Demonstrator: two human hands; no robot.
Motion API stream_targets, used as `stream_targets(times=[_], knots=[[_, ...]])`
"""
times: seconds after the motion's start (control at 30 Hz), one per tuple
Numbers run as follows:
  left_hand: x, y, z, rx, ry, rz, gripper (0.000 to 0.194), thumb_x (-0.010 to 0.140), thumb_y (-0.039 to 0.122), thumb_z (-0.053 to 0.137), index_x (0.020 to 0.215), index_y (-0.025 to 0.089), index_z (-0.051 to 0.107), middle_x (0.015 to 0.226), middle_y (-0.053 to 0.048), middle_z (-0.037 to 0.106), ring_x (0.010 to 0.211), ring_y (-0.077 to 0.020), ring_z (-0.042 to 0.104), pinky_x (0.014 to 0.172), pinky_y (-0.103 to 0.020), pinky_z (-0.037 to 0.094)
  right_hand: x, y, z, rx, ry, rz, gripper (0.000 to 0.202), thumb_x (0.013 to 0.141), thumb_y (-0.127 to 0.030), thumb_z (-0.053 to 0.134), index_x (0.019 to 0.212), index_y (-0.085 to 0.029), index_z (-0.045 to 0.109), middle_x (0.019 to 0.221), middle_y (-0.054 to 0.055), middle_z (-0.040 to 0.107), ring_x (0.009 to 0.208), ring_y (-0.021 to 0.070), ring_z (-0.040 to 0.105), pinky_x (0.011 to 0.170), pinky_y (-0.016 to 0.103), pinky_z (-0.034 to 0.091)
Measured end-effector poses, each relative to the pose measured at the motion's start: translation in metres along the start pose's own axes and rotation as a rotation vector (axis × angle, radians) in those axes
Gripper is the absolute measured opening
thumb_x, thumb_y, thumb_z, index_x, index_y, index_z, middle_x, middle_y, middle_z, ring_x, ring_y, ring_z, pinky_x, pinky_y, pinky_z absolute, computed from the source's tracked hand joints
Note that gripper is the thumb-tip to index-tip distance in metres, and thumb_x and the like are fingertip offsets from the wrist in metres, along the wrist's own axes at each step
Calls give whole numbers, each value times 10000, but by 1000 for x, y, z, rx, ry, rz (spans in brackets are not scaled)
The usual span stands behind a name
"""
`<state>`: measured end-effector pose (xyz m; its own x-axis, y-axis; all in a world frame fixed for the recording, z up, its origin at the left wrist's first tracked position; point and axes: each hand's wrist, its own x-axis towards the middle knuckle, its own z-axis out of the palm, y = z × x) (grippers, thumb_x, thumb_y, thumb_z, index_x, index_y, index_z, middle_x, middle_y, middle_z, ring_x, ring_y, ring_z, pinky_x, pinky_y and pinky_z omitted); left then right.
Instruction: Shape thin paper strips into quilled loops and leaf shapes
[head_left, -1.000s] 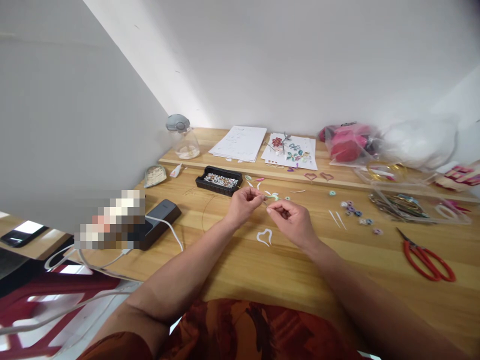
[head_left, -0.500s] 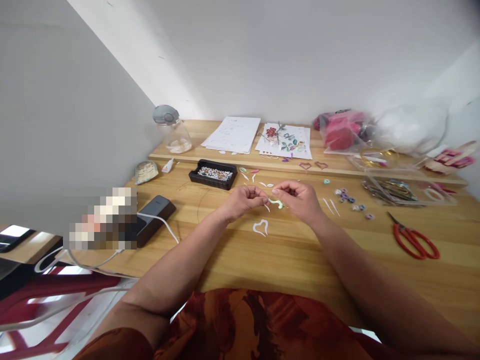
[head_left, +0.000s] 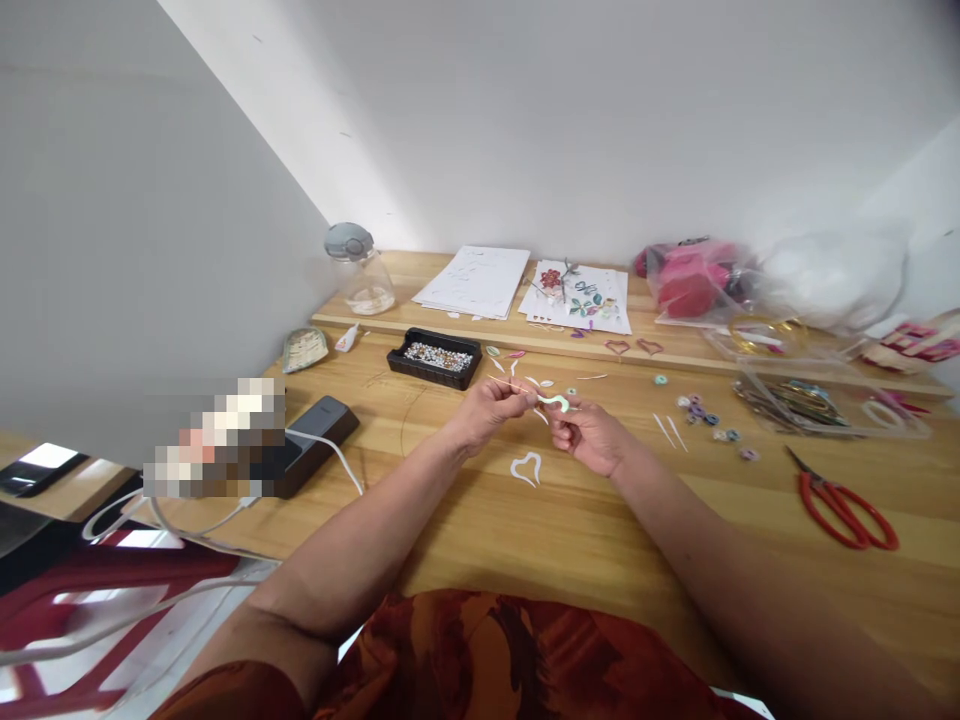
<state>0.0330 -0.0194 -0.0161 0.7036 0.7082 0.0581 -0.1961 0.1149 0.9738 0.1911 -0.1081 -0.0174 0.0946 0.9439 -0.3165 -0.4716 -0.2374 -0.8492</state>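
One pale-green curved piece (head_left: 559, 404) is pinched in nearly closed fingertips of the left hand (head_left: 491, 412) above the table (head_left: 465, 510); the right hand (head_left: 592, 437), grip unclear, has been lowered, exposing the curve.

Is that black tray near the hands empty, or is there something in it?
Not empty: the black tray has no lid on it, and small beads, mostly white and silvery, are spread inside.

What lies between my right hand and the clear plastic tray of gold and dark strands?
From your right hand, two thin white strips, then clustered small, round, multicoloured pieces, in the head view.
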Motion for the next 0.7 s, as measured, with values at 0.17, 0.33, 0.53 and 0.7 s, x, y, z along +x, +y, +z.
stream_targets(times=[0.17,0.33,0.53,0.7], knots=[[0,3,4,-32,96,50,259,683,362,785,751,139,672,736,-16,665,664,-90,539,684,-250,413,-2,7,9,-100,40,-108,298,588,-312,832,760,-181,627,591,-67,468,452,45,332,422,212,242],[1,5,2,-26,88,75,270,694,354,780,735,128,638,716,-4,645,652,-77,538,687,-240,417,-2,6,7,-132,24,-103,312,618,-351,835,777,-174,633,557,-79,427,441,40,306,416,209,209],[1,10,-3,93,66,105,249,700,324,782,755,127,639,741,-18,659,673,-96,583,681,-245,442,-2,-9,-5,-105,0,5,325,552,-287,838,766,-171,622,570,-59,496,439,40,339,415,193,196],[3,13,-8,128,74,136,225,718,314,764,765,134,637,747,-29,672,685,-104,600,685,-254,465,-1,-23,-18,-111,-7,16,310,594,-309,835,785,-168,636,590,-55,492,447,33,333,411,182,151]])
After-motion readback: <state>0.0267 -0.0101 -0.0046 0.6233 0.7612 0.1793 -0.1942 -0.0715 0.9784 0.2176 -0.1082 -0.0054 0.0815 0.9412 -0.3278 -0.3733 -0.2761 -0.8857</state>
